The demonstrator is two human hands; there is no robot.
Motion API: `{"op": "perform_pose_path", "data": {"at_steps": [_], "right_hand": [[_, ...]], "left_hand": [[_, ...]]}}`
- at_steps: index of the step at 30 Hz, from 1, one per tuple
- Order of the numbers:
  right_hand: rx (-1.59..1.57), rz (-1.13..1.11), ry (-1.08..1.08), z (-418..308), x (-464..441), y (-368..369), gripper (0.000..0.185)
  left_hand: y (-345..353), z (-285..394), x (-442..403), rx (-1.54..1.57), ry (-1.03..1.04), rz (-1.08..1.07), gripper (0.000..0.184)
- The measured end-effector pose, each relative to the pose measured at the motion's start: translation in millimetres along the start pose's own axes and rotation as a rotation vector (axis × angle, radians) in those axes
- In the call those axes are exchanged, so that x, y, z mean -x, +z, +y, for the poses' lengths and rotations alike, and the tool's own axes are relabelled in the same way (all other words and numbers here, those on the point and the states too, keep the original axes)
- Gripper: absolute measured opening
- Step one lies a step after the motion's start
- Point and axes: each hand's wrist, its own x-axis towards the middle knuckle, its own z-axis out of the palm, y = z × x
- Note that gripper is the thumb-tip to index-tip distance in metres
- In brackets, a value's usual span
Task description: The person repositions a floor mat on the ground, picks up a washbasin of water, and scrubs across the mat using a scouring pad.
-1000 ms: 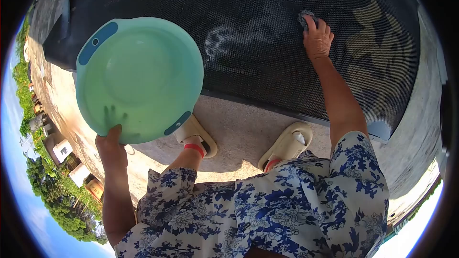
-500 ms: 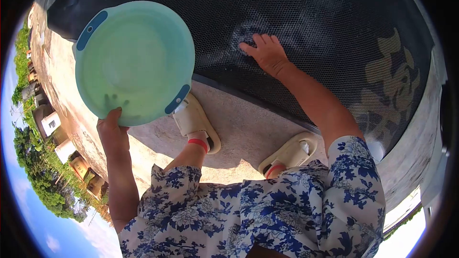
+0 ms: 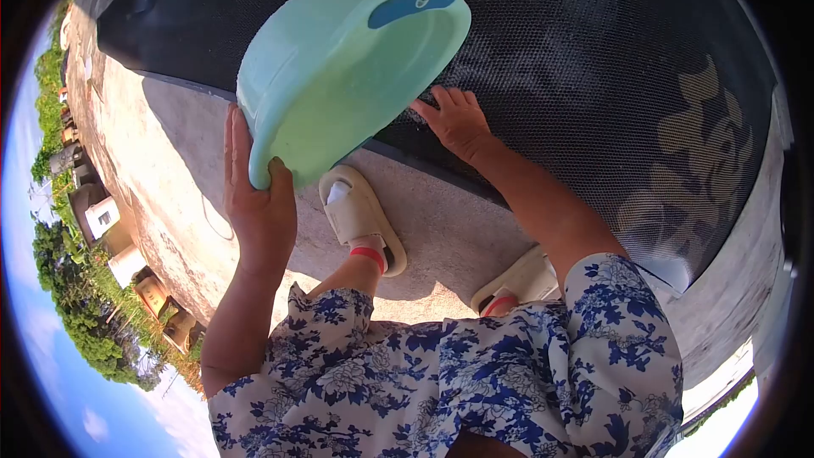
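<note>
A pale green plastic basin (image 3: 309, 59) with a blue grip patch on its rim is tipped on its side, its hollow facing right and down. My left hand (image 3: 261, 191) is closed on its near rim, thumb inside and fingers along the outer wall. Beneath and beyond lies a black mesh surface (image 3: 560, 144) with whitish patches on it. My right hand (image 3: 458, 123) rests on or just over the mesh beside the basin's lower rim, fingers spread, holding nothing. Whether it touches the basin I cannot tell.
Below the mesh edge is concrete ground (image 3: 424, 229), where my feet stand in cream slippers (image 3: 360, 208). At the left are several pots and boxes (image 3: 102, 216) beside green plants (image 3: 76, 305). Leaf-shaped patches of light fall on the mesh at right.
My left hand has moved right and tilted the basin from facing up to lying on its side. The right hand has shifted slightly left and down, nearer the basin.
</note>
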Motion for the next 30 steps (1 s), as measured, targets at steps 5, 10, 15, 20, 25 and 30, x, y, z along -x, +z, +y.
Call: {"op": "perform_pose_path", "data": {"at_steps": [5, 10, 15, 20, 25, 30], "right_hand": [[-0.035, 0.065, 0.160, 6, -6, -9, 0.037], [-0.026, 0.113, -0.094, 9, 1, -1, 0.040], [0.200, 0.084, 0.123, 84, -33, -21, 0.048], [0.279, 0.164, 0.592, 121, -65, -50, 0.048], [0.076, -0.036, -0.080, -4, 5, 23, 0.038], [0.062, 0.090, -0.182, 38, -7, 0, 0.040]], "left_hand": [[5, 14, -2, -0.135, 0.408, 0.075, 0.060], [-13, 10, -3, -0.164, 0.312, 0.137, 0.060], [-35, -35, 4, 0.429, -0.263, 0.323, 0.033], [-57, -55, 9, 0.565, -0.443, 0.456, 0.044], [-71, -63, 10, 0.608, -0.665, 0.509, 0.043], [-74, -84, 15, 0.748, -0.718, 0.504, 0.055]]}}
